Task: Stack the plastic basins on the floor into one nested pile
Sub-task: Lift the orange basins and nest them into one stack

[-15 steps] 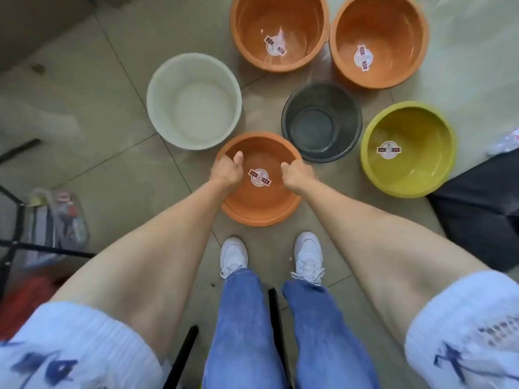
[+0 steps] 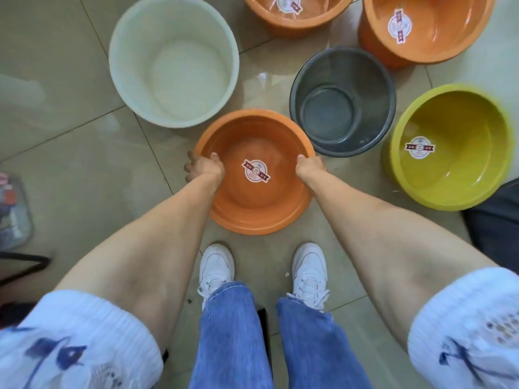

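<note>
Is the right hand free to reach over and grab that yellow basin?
Probably not yet. The right hand is clamped on the orange basin's rim, as is the left hand. The floor toward the yellow basin looks clear, though.

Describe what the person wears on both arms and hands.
Both hands, left hand and right hand, are bare: no gloves, rings or watch visible. Forearms are uncovered. Each upper arm has a short white ribbed sleeve with dark blue markings; the right sleeve matches.
</note>
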`<action>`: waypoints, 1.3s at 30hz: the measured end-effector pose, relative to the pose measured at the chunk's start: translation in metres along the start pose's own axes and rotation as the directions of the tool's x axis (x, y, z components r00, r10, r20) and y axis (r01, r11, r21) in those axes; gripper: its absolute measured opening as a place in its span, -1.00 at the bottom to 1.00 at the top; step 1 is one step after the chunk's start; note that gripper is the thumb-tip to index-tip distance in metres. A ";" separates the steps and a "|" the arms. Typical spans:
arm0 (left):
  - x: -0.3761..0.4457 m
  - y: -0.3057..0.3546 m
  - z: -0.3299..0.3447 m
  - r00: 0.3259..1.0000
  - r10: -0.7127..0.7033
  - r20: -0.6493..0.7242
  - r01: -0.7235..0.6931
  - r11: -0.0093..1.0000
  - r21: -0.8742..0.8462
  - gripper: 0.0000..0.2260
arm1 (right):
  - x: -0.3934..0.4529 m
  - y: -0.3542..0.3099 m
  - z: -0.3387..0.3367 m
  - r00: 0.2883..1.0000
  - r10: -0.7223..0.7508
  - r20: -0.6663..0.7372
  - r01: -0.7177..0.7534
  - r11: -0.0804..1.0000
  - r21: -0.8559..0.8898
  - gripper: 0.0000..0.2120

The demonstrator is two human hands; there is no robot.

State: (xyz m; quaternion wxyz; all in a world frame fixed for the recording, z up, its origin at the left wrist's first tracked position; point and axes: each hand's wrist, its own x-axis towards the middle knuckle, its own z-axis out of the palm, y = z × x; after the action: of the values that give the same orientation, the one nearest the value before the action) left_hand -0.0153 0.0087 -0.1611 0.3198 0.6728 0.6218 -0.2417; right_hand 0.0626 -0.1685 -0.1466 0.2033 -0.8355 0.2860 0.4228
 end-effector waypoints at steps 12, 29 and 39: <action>-0.027 0.009 -0.031 0.993 -0.015 -0.116 0.028 0.994 0.109 -0.50 | -0.018 -0.012 -0.030 0.997 -0.059 -0.048 0.059 0.998 0.015 -0.57; -0.051 0.108 -0.180 0.931 -0.022 -0.365 -0.067 0.971 -0.228 -0.58 | -0.098 -0.176 -0.104 0.851 -0.439 -0.289 0.445 0.894 -0.050 -0.71; 0.087 0.113 -0.207 0.878 0.129 -0.461 -0.246 0.948 -0.203 -0.61 | -0.063 -0.242 -0.005 0.879 -0.403 -0.255 0.439 0.892 0.105 -0.65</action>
State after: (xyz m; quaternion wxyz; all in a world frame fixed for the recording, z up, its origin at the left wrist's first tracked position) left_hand 0.0914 0.2169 -0.0691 0.2762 0.7207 0.6351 0.0315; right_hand 0.1933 0.0304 -0.0684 0.3230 -0.9013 0.1513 0.2460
